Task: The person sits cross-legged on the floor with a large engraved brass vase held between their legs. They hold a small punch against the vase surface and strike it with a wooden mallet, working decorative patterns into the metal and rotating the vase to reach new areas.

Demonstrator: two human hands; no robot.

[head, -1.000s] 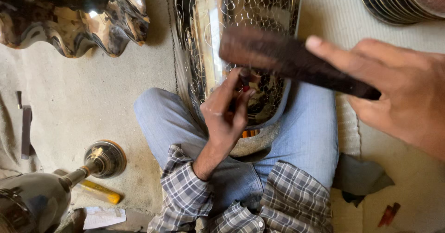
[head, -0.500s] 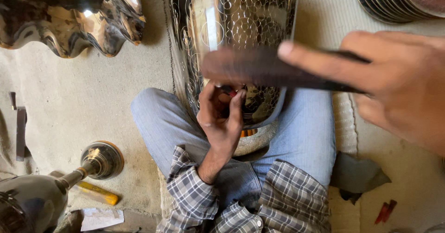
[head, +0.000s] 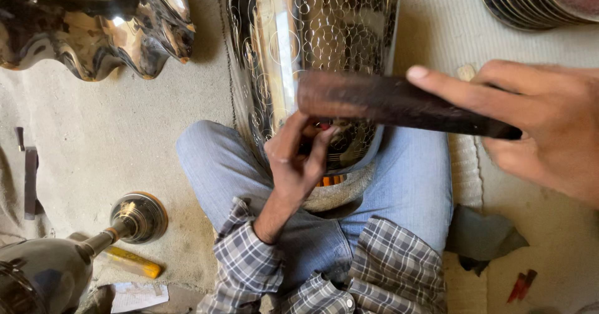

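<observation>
A shiny metal vessel (head: pixel 293 33) engraved with circle patterns rests against my lap. My left hand (head: pixel 293 161) pinches a small punch (head: pixel 323 127) against its lower wall; most of the punch is hidden by my fingers. My right hand (head: pixel 549 127) grips a dark wooden bar (head: pixel 387 102), forefinger stretched along its top. The bar lies nearly level just above my left fingers and the punch.
A scalloped polished metal dish (head: pixel 93 33) lies at the top left, and stacked metal plates (head: pixel 530 2) at the top right. A long-necked metal vase (head: pixel 137 217) lies on its side at lower left beside a yellow-handled tool (head: pixel 134 263). A dark cloth (head: pixel 483 239) sits at my right knee.
The wooden bar has swung down and levelled out over my left hand. My left hand has stayed on the vessel with the punch.
</observation>
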